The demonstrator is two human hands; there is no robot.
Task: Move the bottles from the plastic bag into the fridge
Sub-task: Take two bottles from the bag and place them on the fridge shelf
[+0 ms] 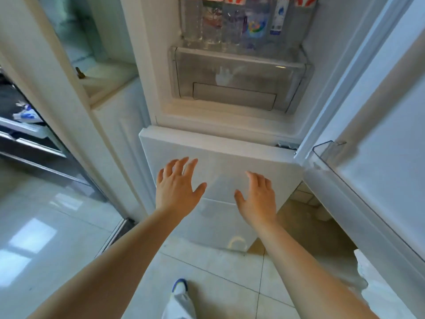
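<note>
Reaching out with both arms, the person stands square to the tall white fridge [220, 171], whose upper door [379, 139] is swung wide open to the right. Left hand [178, 189] and right hand [257, 199] both hang in the air in front of the closed lower compartment, fingers spread and relaxed, the grip released on both sides and nothing held. And look up top: a row of clear plastic bottles with coloured labels [239, 21] already stands upright on the shelf, side by side, just above the transparent plastic crisper drawer [239, 81]. The plastic bag itself I can't pick out for certain; a crumpled white shape [361, 272] shows at the lower right edge, by the foot of the open door, and that may be it. From where I stand, it looks as though the loading is well along, perhaps done. If more bottles wait in the bag, the smart play is to turn to it, take each bottle round its middle, and set it upright wherever the shelf still has room, not pushing the row over. If none are left, a flat palm on the open door will swing it home. One white shoe with a blue tip [179, 287] is planted on the pale tiled floor [57, 226] below.
</note>
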